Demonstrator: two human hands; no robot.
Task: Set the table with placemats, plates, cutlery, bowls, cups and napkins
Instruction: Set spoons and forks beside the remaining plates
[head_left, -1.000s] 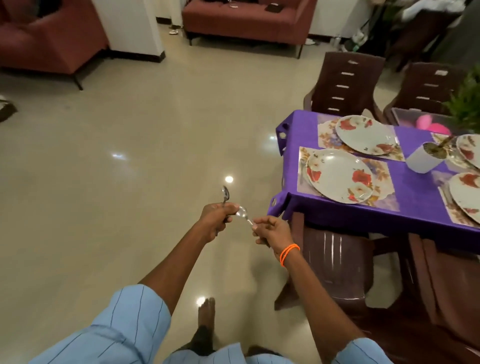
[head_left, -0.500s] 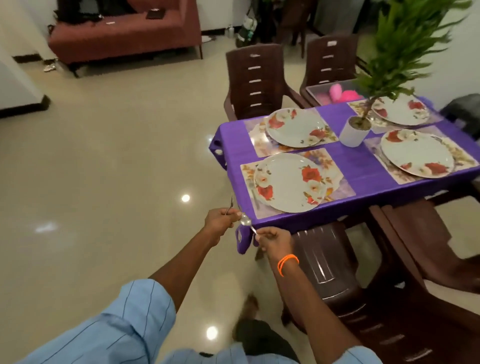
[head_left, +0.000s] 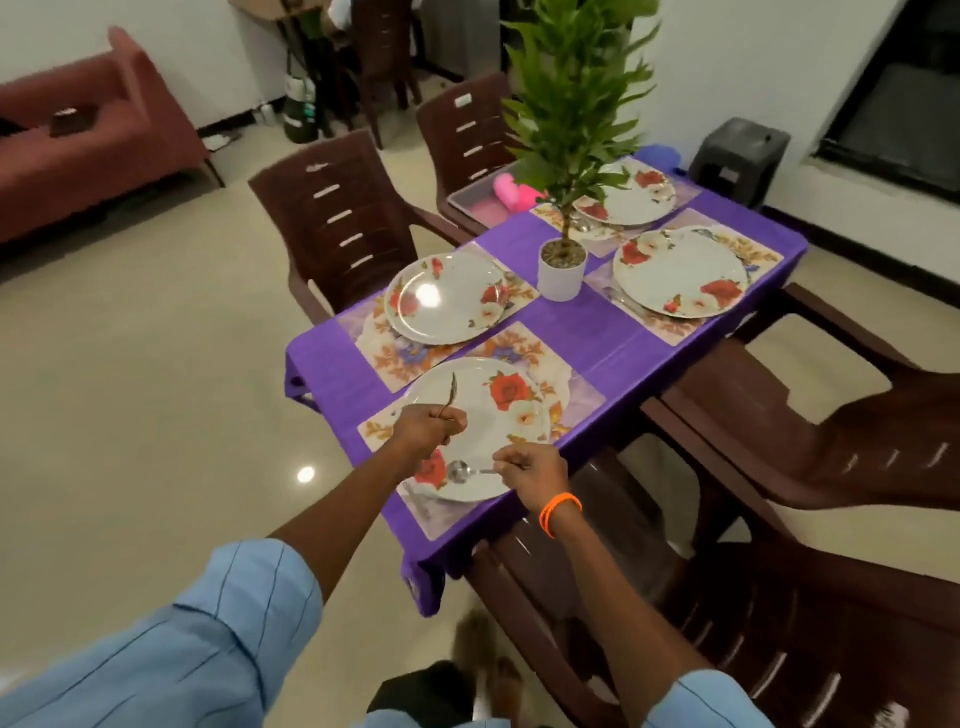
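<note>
My left hand (head_left: 427, 428) grips a metal utensil (head_left: 450, 391) that points up over the nearest floral plate (head_left: 498, 410). My right hand (head_left: 530, 470) pinches the handle of a spoon (head_left: 462, 472), whose bowl hangs just above the plate's near edge. That plate sits on a floral placemat (head_left: 576, 389) at the near corner of the purple-clothed table (head_left: 587, 327). Three more floral plates lie on placemats: one at the left (head_left: 445, 299), one at the right (head_left: 680, 270), one at the far end (head_left: 631, 200). Cutlery (head_left: 621, 299) lies beside the right plate.
A potted plant in a white pot (head_left: 562, 267) stands mid-table. A clear tray with pink items (head_left: 493, 200) sits at the far left edge. Brown plastic chairs (head_left: 337, 223) ring the table; one (head_left: 587, 566) is right below my right arm. A red sofa (head_left: 93, 140) is far left.
I have walked up to the table. Both hands, formerly over the floor beside the table's corner, are now over the nearest plate, and the two utensils have moved apart.
</note>
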